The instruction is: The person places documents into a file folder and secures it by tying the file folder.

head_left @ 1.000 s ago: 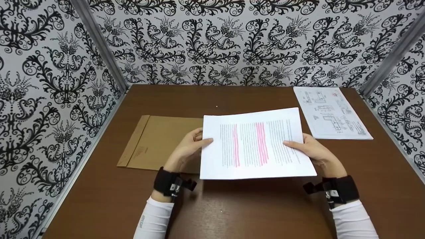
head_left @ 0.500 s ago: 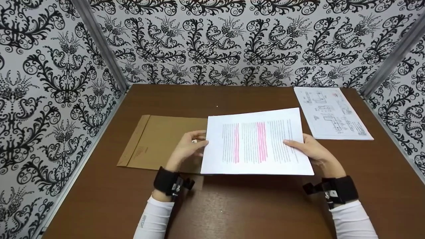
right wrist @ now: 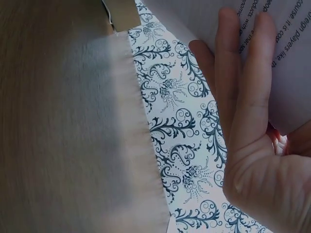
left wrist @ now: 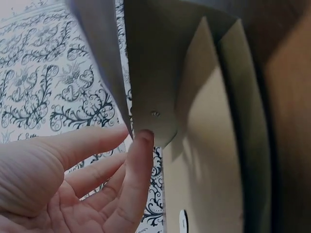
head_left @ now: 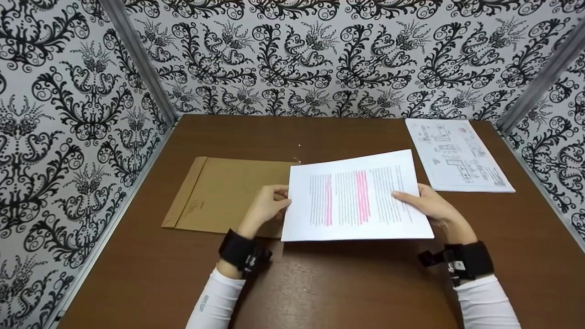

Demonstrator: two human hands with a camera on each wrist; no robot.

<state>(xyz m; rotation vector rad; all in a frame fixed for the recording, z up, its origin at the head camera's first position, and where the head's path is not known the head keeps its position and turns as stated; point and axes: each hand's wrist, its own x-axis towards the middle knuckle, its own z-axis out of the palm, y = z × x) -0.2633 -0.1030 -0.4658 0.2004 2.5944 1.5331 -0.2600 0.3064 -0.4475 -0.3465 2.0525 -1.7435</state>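
Note:
A stack of printed white paper (head_left: pixel 347 201), with text lines struck in pink highlighter, is held above the brown table. My left hand (head_left: pixel 270 202) is at its left edge, thumb and index fingertips pinching the edge in the left wrist view. My right hand (head_left: pixel 432 205) holds the right side, thumb on top and fingers underneath, which the right wrist view shows (right wrist: pixel 248 87). Beneath the left part of the stack lies a brown envelope (head_left: pixel 237 196), its right end hidden. In the left wrist view, the envelope (left wrist: pixel 209 111) gapes behind my fingers, and a flap bears a small metal fastener (left wrist: pixel 154 113).
Sheets with technical drawings (head_left: pixel 459 155) lie at the back right of the table (head_left: pixel 347 292). Walls with a black-and-white scroll pattern (head_left: pixel 311 55) enclose the back and sides.
The stack's left edge has shifted right and its lower edge has risen slightly, so more of the envelope shows. My left hand has moved right with it; my right hand stays nearly still.

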